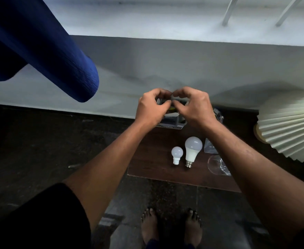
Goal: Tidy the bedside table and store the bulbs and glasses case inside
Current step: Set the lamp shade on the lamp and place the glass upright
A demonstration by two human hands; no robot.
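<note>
Two white bulbs lie on the dark wooden bedside table (153, 159): a small bulb (176, 155) and, to its right, a large bulb (192, 150), both with caps toward me. At the table's far edge stands a small grey box (172, 121), mostly hidden by my hands. My left hand (152, 107) and my right hand (194, 105) both curl around the top of that box, fingertips almost meeting over it. A clear bulb or plastic piece (217, 164) lies partly under my right forearm. No glasses case is visible.
A pleated white lampshade (289, 130) stands at the table's right. A blue cloth roll (57, 56) hangs at upper left. A grey wall runs behind the table. My bare feet (171, 229) are on the tiled floor in front.
</note>
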